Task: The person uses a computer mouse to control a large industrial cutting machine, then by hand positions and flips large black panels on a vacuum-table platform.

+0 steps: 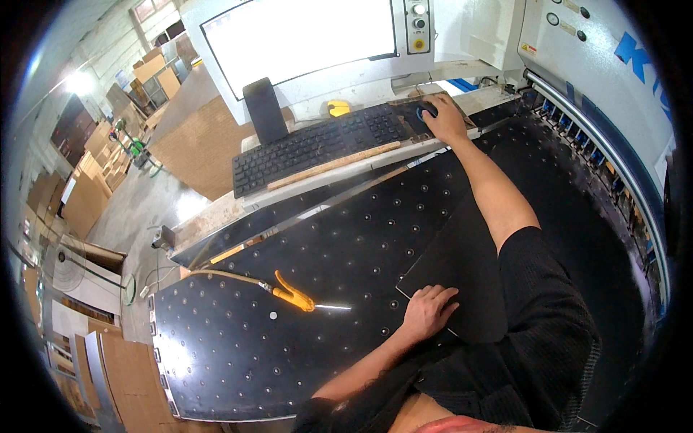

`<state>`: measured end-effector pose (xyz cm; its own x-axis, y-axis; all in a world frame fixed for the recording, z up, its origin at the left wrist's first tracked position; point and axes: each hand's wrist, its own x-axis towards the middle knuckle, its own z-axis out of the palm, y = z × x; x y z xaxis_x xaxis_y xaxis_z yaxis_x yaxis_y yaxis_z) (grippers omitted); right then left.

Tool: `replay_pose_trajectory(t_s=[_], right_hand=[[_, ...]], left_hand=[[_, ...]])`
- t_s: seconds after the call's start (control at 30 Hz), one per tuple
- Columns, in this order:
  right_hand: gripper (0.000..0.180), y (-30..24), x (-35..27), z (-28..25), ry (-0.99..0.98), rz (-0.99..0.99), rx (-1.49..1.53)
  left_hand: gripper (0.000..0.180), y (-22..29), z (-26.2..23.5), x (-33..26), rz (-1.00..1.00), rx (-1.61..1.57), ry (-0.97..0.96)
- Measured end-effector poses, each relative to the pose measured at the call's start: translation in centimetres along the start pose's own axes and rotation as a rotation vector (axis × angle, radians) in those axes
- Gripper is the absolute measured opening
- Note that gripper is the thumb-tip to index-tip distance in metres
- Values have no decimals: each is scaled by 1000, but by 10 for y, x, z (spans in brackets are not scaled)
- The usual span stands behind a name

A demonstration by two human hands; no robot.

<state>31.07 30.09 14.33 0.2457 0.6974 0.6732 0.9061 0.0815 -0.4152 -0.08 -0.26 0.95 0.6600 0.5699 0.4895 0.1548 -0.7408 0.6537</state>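
Note:
My right hand (445, 119) reaches forward and is wrapped over a dark computer mouse (426, 110), at the right end of the black keyboard (325, 144). Nearer to me, my left hand (427, 312) rests across the edge of a flat black panel (462, 270), its fingers lying on top and slightly apart. The panel lies on the black machine table (238, 346), which is dotted with small round studs. To the left of my left hand, a yellow air blow gun (294, 294) with a thin metal nozzle lies on the table, its hose running left.
A bright monitor (299, 47) stands behind the keyboard, with control knobs (419, 22) beside it. A wooden strip (336, 164) lies along the keyboard's front edge. A small yellow object (338, 108) sits behind it. The machine body with a metal rail (606, 137) borders the right; stacked boards (133, 375) stand at left.

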Motion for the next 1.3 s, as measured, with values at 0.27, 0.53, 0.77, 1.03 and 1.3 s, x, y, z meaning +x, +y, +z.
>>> replay_pose_trajectory(t_s=[0.27,0.53,0.77,1.03,1.3], right_hand=[[55,-7,-2,-2,83,-75,-212],[32,-70,13,-6,-157,-325,125],[23,-102,6,-13,-302,-447,25],[21,-112,-1,-4,-297,-447,14],[21,-83,3,-11,-58,-213,90]], left_hand=[[35,-3,3,0,21,24,4],[34,-3,2,0,17,24,1],[35,-3,3,-1,17,38,12],[35,1,-1,-3,-6,31,-5],[35,-2,18,5,96,-11,5]])
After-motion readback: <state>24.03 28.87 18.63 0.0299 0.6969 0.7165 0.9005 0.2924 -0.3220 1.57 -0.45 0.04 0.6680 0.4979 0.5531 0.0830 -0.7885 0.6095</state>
